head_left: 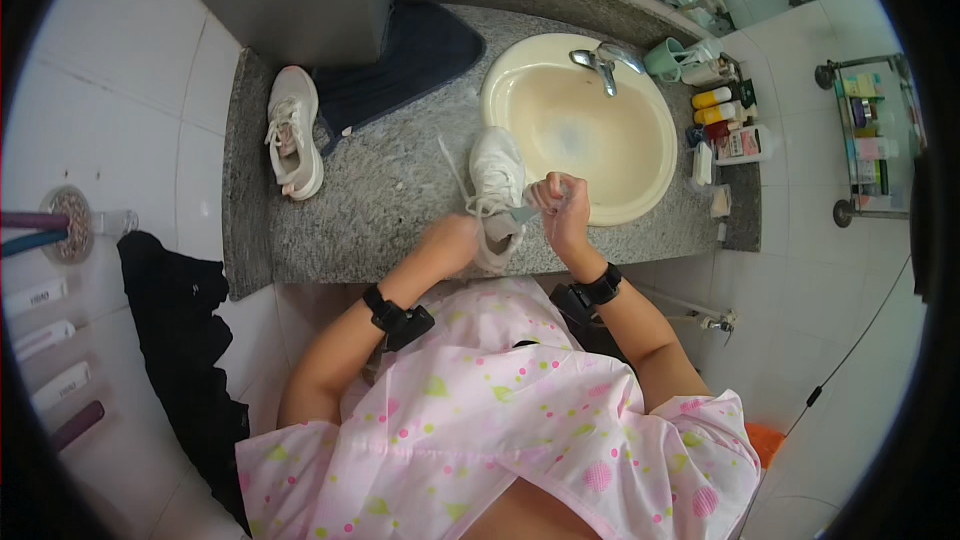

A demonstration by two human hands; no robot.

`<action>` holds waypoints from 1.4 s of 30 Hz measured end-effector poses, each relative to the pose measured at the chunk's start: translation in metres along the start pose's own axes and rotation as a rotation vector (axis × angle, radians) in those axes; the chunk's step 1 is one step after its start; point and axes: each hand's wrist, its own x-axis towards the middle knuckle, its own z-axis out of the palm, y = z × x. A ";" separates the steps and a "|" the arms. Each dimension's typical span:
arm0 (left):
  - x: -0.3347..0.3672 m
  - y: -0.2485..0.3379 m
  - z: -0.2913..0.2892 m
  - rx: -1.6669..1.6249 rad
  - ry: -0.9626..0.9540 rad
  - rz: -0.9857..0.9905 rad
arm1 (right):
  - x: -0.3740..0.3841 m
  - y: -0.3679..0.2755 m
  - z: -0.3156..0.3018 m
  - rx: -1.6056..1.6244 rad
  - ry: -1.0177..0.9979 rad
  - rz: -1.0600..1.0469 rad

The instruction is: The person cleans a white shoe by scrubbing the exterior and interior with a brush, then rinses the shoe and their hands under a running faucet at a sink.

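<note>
A white lace-up sneaker (496, 168) stands on the grey stone counter in front of the basin, its toe pointing away from me and its heel near the front edge. My left hand (450, 243) is closed beside the shoe's left side, slightly blurred. What its fingers hold is hidden. To the right of the shoe opening, my right hand (562, 205) is raised with curled fingers, pinching a white shoelace that shows as a faint streak. Another length of shoelace (453, 162) sticks up loosely on the left. The grey tongue (522, 213) shows between the hands.
The matching sneaker (293, 132) rests at the counter's left end, next to a dark cloth (405, 65). A cream washbasin (660, 165) with a chrome tap (603, 68) is set into the counter (370, 210). Bottles (715, 113) and a green cup (664, 60) crowd its right side.
</note>
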 end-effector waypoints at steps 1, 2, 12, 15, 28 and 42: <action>0.000 -0.001 -0.001 0.086 0.304 0.109 | -0.002 -0.001 0.000 0.015 -0.055 -0.011; 0.000 -0.003 -0.003 0.170 0.607 0.224 | -0.003 -0.003 -0.001 0.029 -0.108 -0.024; 0.059 -0.041 0.012 0.555 0.615 0.617 | -0.032 -0.010 -0.018 -0.009 0.035 0.059; 0.060 -0.041 0.028 0.448 0.790 0.450 | -0.039 -0.020 -0.014 -0.088 -0.045 -0.056; 0.031 -0.059 0.023 0.449 0.757 0.185 | -0.010 -0.028 0.012 -0.414 -0.317 0.099; 0.046 -0.063 0.021 0.436 0.880 0.173 | -0.019 -0.024 0.028 -0.547 -0.379 0.006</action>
